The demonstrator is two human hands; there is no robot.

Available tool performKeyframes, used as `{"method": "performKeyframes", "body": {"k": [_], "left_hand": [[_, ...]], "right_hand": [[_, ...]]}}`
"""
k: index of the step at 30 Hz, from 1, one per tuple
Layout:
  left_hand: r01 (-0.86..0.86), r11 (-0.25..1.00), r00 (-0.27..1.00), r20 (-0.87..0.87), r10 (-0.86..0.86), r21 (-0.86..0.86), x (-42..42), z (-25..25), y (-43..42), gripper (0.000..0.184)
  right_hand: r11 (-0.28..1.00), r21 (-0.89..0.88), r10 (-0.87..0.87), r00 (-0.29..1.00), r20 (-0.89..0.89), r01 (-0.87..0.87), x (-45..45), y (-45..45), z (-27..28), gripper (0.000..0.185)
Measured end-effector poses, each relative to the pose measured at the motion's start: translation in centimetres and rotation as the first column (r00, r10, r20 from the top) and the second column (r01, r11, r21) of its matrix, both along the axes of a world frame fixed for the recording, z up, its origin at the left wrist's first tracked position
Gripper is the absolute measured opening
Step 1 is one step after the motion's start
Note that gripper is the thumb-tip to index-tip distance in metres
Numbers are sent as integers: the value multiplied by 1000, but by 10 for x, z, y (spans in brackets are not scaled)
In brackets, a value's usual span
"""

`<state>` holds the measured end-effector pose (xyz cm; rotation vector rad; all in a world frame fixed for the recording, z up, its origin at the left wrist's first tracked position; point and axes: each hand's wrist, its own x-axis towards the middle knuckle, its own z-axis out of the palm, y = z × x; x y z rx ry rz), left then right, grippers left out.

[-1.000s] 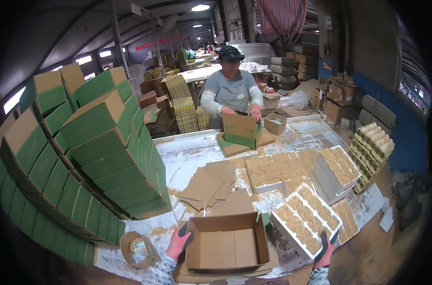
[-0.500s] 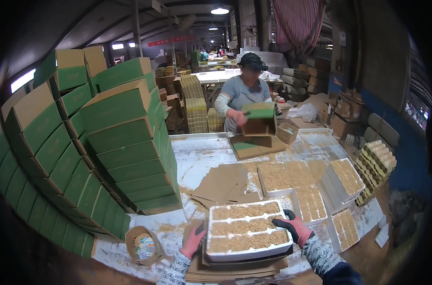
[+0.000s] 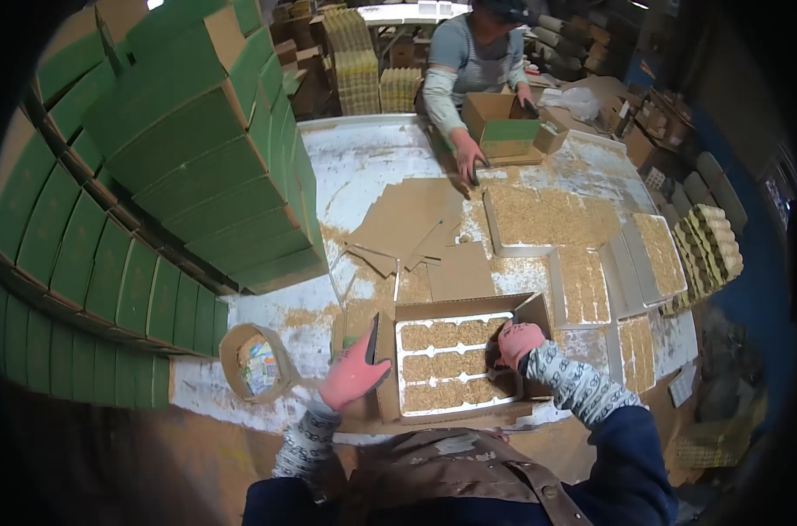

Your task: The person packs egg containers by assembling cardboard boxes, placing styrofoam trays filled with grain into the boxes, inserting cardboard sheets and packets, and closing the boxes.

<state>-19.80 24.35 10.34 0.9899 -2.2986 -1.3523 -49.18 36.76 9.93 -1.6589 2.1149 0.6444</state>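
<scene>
A white foam tray [image 3: 458, 358] with rows filled with tan, husk-like grains sits inside an open cardboard box [image 3: 442, 306] on the table in front of me. My left hand [image 3: 356, 377], in a pink glove with dark fingertips, is at the box's left wall, thumb and fingers spread apart. On the tray's right end rests my right hand [image 3: 518, 344], its gloved fingers curled down over the edge and partly hidden.
Stacked green cartons [image 3: 197, 167] rise on the left. A round container [image 3: 256, 364] holds colourful packets. Flat cardboard [image 3: 407, 215] and grain-filled trays [image 3: 582, 289] lie beyond. Across the table [image 3: 354, 145], a person [image 3: 473, 74] reaches out beside an open box [image 3: 501, 127]. Egg trays [image 3: 707, 254] stand right.
The tray, held up between both hands before, is now down inside the open box. My left hand has come off the tray and spread. The person opposite has lowered their box. My view has tilted down.
</scene>
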Motion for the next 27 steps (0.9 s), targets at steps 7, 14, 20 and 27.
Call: {"method": "performKeyframes", "body": {"k": [7, 14, 20, 27], "left_hand": [[-244, 776, 947, -27, 319, 581, 82, -47, -16, 57], [-392, 678, 320, 599, 734, -622, 187, -92, -69, 55], [-604, 656, 313, 622, 717, -453, 209, -156, -83, 53], [-589, 501, 381, 328, 864, -634, 221, -126, -72, 34]], "right_hand": [[653, -47, -132, 175, 976, 756, -70, -93, 63, 52], [653, -504, -304, 806, 508, 565, -160, -156, -310, 61], [536, -394, -294, 603, 742, 747, -162, -173, -232, 39], [536, -803, -350, 934, 69, 260, -143, -76, -31, 35]]}}
